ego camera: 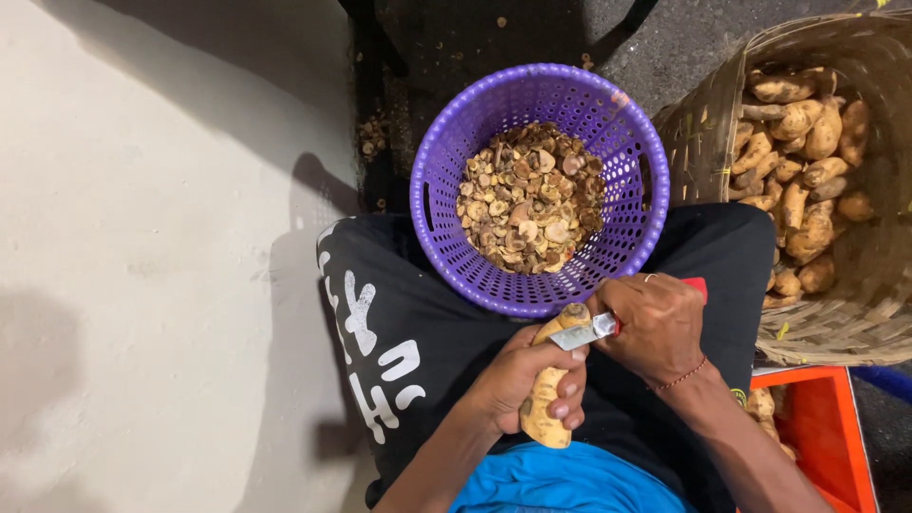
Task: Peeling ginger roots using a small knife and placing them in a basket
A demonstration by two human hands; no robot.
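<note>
Over the lap, just below the rim of the purple basket, both hands are busy on one sweet potato. It's a long, lumpy tuber with tan, slightly dusty skin, and the left hand is wrapped snugly around its middle, fingers curled over the front so only the two ends stick out. Right hand is closed tight on a small knife with a red handle peeking out past the knuckles; the short shiny metal blade lies flat against the top end of the potato, touching it.

That purple basket is round plastic with little holes punched all over, kind of a colander look, and it holds a pile of brownish cut-off ends and bits, rough and chunky. Off to the right sits a big woven basket, coarse straw-coloured weave, loaded with more knobbly whole sweet potatoes. Lower right there's a corner of an orange plastic crate with a couple of tubers inside. The legs are in black fabric with white print, and the floor on the left is pale smooth concrete.
</note>
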